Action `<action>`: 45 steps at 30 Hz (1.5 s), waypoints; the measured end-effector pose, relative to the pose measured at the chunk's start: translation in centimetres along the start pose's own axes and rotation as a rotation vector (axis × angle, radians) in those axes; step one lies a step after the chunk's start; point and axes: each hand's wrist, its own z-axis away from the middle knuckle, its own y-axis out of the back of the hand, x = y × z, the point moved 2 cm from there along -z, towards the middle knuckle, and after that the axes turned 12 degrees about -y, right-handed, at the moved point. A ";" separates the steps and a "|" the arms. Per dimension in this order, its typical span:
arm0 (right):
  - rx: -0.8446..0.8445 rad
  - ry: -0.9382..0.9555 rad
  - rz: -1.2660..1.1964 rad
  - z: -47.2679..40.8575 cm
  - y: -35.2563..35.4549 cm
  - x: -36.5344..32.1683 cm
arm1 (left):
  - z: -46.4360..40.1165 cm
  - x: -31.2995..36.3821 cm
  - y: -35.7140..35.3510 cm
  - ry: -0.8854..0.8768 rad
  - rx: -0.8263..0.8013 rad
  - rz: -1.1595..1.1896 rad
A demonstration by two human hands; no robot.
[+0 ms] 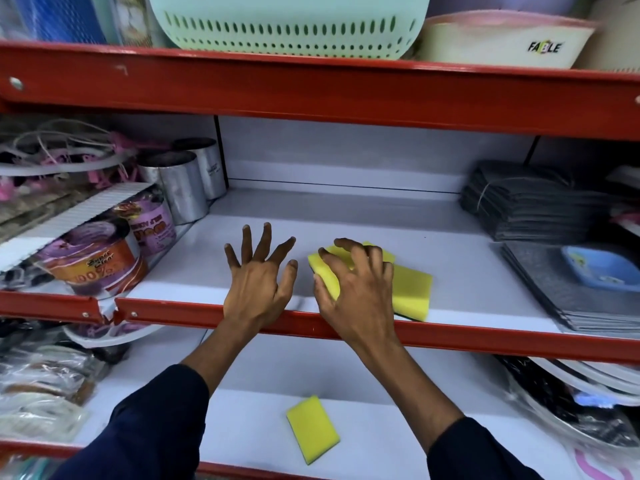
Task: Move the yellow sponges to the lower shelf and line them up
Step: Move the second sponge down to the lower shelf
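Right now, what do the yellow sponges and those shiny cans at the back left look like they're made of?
Yellow sponges: probably soft foam, matte, with a dark scouring layer showing underneath at the edge. Shiny cans: apparently metal, possibly steel or tin, given their dull silvery reflections.

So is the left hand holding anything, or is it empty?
Empty. The left hand hovers over the middle shelf, its fingers spread wide with nothing in them. The sponges lie by the right hand.

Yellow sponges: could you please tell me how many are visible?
3, perhaps more hidden. One under the right hand at, one beside it, both on the middle shelf; one on the lower shelf.
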 end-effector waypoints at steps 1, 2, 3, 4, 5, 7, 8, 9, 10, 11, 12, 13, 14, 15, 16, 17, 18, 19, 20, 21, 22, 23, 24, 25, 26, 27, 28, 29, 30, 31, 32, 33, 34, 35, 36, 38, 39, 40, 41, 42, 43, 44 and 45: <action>0.038 0.007 -0.027 0.6 0.5 0.3 | 0.0 0.0 -0.1 -0.003 -0.006 -0.003; 0.076 0.017 -0.059 1.2 1.0 0.6 | 0.0 0.0 -0.1 -0.005 -0.007 -0.005; 0.115 0.031 -0.090 1.9 1.3 1.1 | 0.0 0.0 -0.1 -0.007 -0.007 -0.008; 0.156 0.045 -0.115 2.8 1.6 1.6 | 0.0 0.0 -0.1 -0.009 -0.005 -0.011; 0.194 0.062 -0.129 3.6 1.7 2.1 | -0.1 0.1 0.0 -0.011 -0.002 -0.014; 0.229 0.090 -0.133 5.8 1.5 3.5 | 0.0 0.1 -0.1 -0.013 -0.001 -0.007; 0.241 0.112 -0.129 6.9 1.2 4.2 | 0.0 0.1 -0.1 -0.015 0.001 -0.012; 0.246 0.134 -0.125 8.1 0.8 4.9 | 0.0 0.2 -0.1 -0.015 -0.001 -0.016; 0.253 0.163 -0.115 9.2 0.3 5.5 | -0.1 0.2 -0.1 -0.017 0.001 -0.020; 0.251 0.193 -0.106 10.5 -0.4 6.2 | 0.0 0.1 -0.2 -0.017 -0.001 -0.018; 0.249 0.219 -0.102 11.6 -1.0 6.9 | -0.1 0.1 -0.2 -0.016 0.002 -0.016; 0.242 0.246 -0.103 12.8 -1.7 7.6 | -0.1 0.1 -0.1 -0.017 0.005 -0.018; 0.224 0.266 -0.110 14.1 -2.5 8.2 | -0.1 0.1 -0.2 -0.014 0.004 -0.018; 0.198 0.282 -0.113 15.1 -3.3 8.8 | -0.1 0.2 -0.2 -0.013 0.005 -0.017; 0.155 0.280 -0.112 16.2 -4.2 9.3 | -0.1 0.1 -0.2 -0.011 0.002 -0.015; 0.098 0.256 -0.104 17.1 -5.2 9.8 | -0.1 0.1 -0.2 -0.008 0.005 -0.014; 0.021 0.208 -0.086 17.9 -6.3 10.3 | -0.1 0.1 -0.2 -0.007 0.008 -0.014; -0.074 0.136 -0.061 18.7 -7.5 10.7 | -0.1 0.0 -0.3 -0.005 0.009 -0.015; -0.168 0.056 -0.024 19.4 -8.8 11.2 | -0.2 0.0 -0.3 -0.004 0.013 -0.014; -0.256 -0.015 0.018 20.2 -10.1 11.6 | -0.1 0.0 -0.4 -0.003 0.015 -0.013; -0.331 -0.072 0.060 21.0 -11.3 12.1 | -0.2 0.0 -0.5 -0.001 0.018 -0.010; -0.395 -0.114 0.100 21.7 -12.4 12.5 | -0.1 0.0 -0.5 0.000 0.021 -0.007; -0.451 -0.147 0.133 22.4 -13.5 12.8 | -0.2 -0.1 -0.6 0.001 0.023 -0.004; -0.493 -0.166 0.164 23.0 -14.3 13.1 | -0.2 -0.1 -0.6 0.001 0.026 0.000; -0.523 -0.181 0.185 23.4 -15.0 13.2 | -0.2 -0.2 -0.6 0.000 0.026 0.002; -0.543 -0.194 0.204 23.7 -15.6 13.3 | -0.2 -0.2 -0.6 0.000 0.025 0.005; -0.554 -0.209 0.217 23.9 -15.9 13.4 | -0.2 -0.3 -0.7 -0.001 0.026 0.008; -0.559 -0.225 0.218 24.0 -16.1 13.4 | -0.2 -0.3 -0.7 0.000 0.026 0.008; -0.556 -0.237 0.212 23.9 -16.2 13.5 | -0.3 -0.3 -0.7 0.000 0.025 0.004; -0.551 -0.243 0.203 23.9 -16.2 13.4 | -0.3 -0.3 -0.7 0.000 0.022 0.000; -0.542 -0.243 0.193 23.7 -16.1 13.4 | -0.3 -0.4 -0.7 0.002 0.019 -0.004; -0.529 -0.237 0.176 23.4 -15.8 13.2 | -0.3 -0.4 -0.7 0.005 0.016 -0.008; -0.514 -0.231 0.149 22.9 -15.4 13.1 | -0.3 -0.4 -0.7 0.007 0.014 -0.010; -0.500 -0.218 0.112 22.4 -15.0 12.9 | -0.2 -0.4 -0.7 0.009 0.011 -0.011; -0.482 -0.196 0.066 21.7 -14.4 12.8 | -0.2 -0.3 -0.6 0.009 0.010 -0.010; -0.434 -0.125 -0.043 20.3 -13.1 12.1 | -0.1 -0.2 -0.6 0.008 0.003 -0.016; -0.394 -0.077 -0.101 19.3 -12.2 11.7 | -0.1 -0.2 -0.5 0.007 0.001 -0.019; -0.335 -0.022 -0.151 18.5 -11.2 11.2 | -0.1 -0.2 -0.5 0.006 -0.003 -0.021; -0.243 0.043 -0.184 17.5 -10.0 10.7 | -0.1 -0.2 -0.4 0.006 -0.004 -0.022; -0.134 0.112 -0.199 16.5 -8.9 10.2 | -0.1 -0.2 -0.4 0.008 -0.007 -0.023; -0.018 0.176 -0.199 15.7 -7.7 9.6 | 0.0 -0.3 -0.4 0.009 -0.011 -0.025; 0.091 0.231 -0.183 14.6 -6.3 9.1 | 0.0 -0.2 -0.4 0.004 -0.010 -0.027; 0.176 0.262 -0.164 13.6 -5.0 8.5 | 0.0 -0.2 -0.4 0.001 -0.013 -0.029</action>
